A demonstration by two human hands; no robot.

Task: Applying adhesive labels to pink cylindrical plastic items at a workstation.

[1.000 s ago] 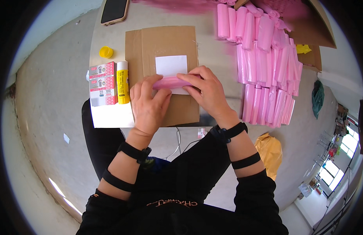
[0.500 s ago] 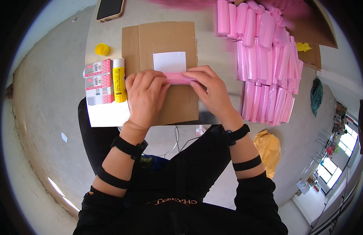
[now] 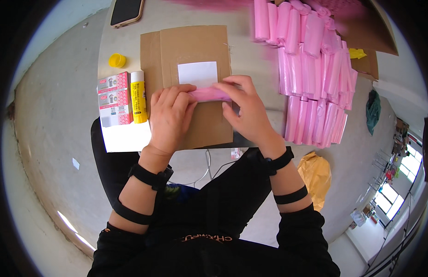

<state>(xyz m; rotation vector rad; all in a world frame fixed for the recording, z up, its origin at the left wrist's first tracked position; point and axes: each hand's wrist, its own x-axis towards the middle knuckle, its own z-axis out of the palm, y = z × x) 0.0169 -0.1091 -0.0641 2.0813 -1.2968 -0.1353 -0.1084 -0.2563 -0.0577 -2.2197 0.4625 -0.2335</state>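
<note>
A roll of pink plastic bags (image 3: 208, 94) lies crosswise on a brown cardboard sheet (image 3: 202, 124), along the near edge of a white paper slip (image 3: 197, 72). At its left end my left hand (image 3: 170, 111) is closed, fingertips and thumb on the plastic. My right hand (image 3: 247, 104) is curved round the right end. Its fingertips press on the far side of the roll, while the thumb sits a little lower, near the close side. What lies under the roll is hidden.
Left of the cardboard are a yellow glue stick (image 3: 139, 99), its yellow cap (image 3: 117, 60) and small pink-and-white boxes (image 3: 114, 101). White paper (image 3: 126, 138) lies below them. A phone (image 3: 126, 12) is at the far left. Stacked pink rolls (image 3: 311, 74) stand right, beside a cardboard box (image 3: 368, 27).
My right thumb has moved down, away from the roll's near side. The roll looks slightly more tilted and crumpled. The view has shifted slightly.
</note>
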